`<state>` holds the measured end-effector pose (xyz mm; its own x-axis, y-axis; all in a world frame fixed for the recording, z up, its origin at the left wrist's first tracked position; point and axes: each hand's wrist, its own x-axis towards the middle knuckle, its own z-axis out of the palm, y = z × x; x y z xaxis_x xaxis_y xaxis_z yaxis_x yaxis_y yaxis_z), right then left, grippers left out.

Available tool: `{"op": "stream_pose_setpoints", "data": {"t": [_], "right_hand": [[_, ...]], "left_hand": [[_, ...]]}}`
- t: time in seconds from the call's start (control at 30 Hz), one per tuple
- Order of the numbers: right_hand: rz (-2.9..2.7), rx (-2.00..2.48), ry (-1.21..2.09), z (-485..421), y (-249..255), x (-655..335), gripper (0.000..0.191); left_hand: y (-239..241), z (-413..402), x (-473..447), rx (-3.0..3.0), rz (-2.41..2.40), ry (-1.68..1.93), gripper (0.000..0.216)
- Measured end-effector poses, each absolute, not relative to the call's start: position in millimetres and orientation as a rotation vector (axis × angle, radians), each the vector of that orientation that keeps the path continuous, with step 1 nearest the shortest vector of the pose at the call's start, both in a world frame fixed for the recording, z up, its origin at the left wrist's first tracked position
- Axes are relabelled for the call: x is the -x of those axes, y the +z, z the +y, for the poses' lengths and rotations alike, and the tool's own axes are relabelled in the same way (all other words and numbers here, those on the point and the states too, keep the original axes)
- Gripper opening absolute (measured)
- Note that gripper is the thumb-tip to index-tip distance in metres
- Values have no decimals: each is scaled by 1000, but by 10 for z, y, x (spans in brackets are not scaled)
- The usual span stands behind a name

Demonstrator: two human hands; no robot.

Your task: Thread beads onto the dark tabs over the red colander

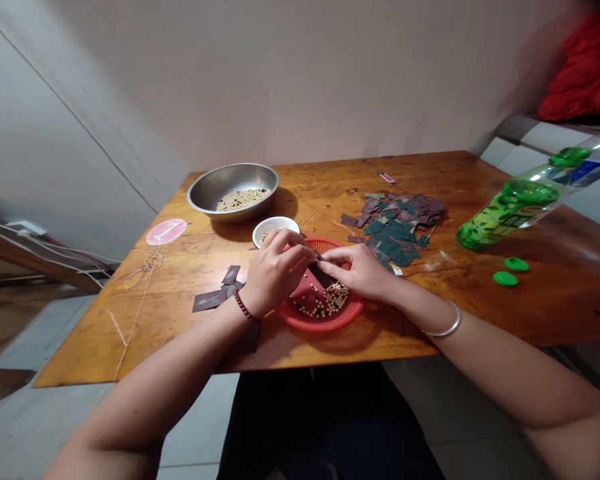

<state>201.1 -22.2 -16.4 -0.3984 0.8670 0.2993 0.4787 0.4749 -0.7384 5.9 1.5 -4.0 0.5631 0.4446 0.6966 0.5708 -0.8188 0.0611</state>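
Dark card (321, 274), a small flat rectangular piece, sits at the centre of the frame, pinched between both hands just above the red basket (325, 319); the left hand (275, 270) nips its left end with fingertips pressed together, the right hand (363, 270) closes thumb and forefinger on its right end; neither hand is spread. Its long axis appears to run roughly left to right across the frame, tilted a little toward the lower right — the exact tilt is hard to read, since fingers cover most of it. Pale beads (323, 301) lie heaped in the lower part of the basket, directly under the card; working over the basket seems sound, since anything dropped would land among them rather than roll off the desk (480, 313).

To handle the piece well, a light grip at the very edges looks best, keeping the middle of the card free and both wrists low and steady.

Around it: a small white bowl (276, 229) just above the left hand; a steel bowl (233, 191) of mixed grains toward the upper left; a loose pile of card pieces (395, 223) at upper right; a few dark pieces (219, 291) left of the basket; a green bottle (525, 200) lying at the right edge.
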Motion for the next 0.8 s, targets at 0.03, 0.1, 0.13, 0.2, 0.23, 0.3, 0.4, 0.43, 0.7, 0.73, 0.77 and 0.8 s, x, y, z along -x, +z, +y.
{"op": "stream_pose_setpoints", "data": {"t": [0.03,0.1,0.13,0.2,0.23,0.3,0.4,0.43,0.7,0.73,0.77,0.8], "right_hand": [[-2046,1110,734,-223,-162,-2011,28],[-2047,1113,733,-225,-156,-2011,28],[-2047,1118,732,-227,-152,-2012,28],[-2046,1128,730,-230,-139,-2013,28],[-2043,1131,731,-230,-132,-2014,29],[-2035,1127,745,-230,-121,-2017,29],[-2028,1108,775,-225,-118,-2026,29],[-2028,1105,781,-223,-121,-2030,29],[-1990,1111,776,-201,-150,-2034,34],[-1975,1120,771,-198,-152,-2033,35],[-1964,1130,769,-196,-152,-2032,36],[-1956,1137,768,-196,-152,-2030,36]], "left_hand": [[-39,13,-59,2624,-861,-1096,6],[-35,10,-61,2627,-859,-1097,6],[-33,8,-62,2626,-857,-1099,6],[-29,6,-62,2623,-855,-1100,6],[-28,6,-61,2619,-855,-1101,6],[-27,8,-59,2615,-856,-1094,6],[-32,11,-56,2614,-859,-1092,6],[-36,12,-55,2616,-861,-1092,6],[-62,26,-56,2609,-854,-1114,8],[-62,26,-56,2607,-849,-1122,9],[-62,26,-55,2605,-846,-1129,10],[-61,25,-55,2606,-846,-1131,11]]}}
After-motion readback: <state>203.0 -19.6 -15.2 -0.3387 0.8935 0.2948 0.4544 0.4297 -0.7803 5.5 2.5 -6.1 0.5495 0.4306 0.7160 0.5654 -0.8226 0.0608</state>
